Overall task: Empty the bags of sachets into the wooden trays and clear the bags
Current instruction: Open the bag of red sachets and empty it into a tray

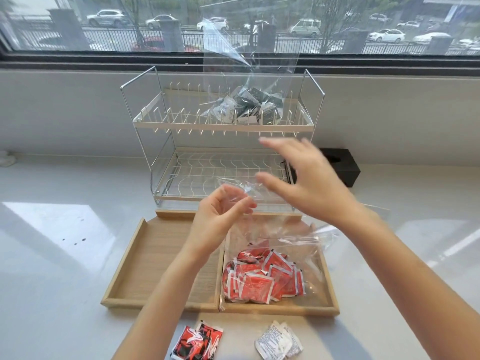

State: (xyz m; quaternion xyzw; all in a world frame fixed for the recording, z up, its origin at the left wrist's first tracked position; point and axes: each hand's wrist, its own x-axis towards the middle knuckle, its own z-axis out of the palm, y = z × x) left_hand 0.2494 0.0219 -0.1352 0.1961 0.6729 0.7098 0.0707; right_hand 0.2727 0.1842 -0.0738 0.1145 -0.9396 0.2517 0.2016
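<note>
Left hand (220,216) pinches bag (272,255) mouth; right hand (306,183) spread open, empty, blurred above. Bag lies in right tray (330,289), red sachets (262,279) inside. Film light, limp, slippery: likely best gripped at bottom corners to tip

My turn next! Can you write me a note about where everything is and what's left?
Left hand: pinching the top of the clear bag of red sachets, which sits in the right wooden tray.
Right hand: open, blurred, holding nothing.
Left wooden tray: empty.
Bag of dark sachets: on the rack's top shelf.
Loose sachets lie on the counter near you.
Done: nothing emptied. Left: empty both bags, clear them.
</note>
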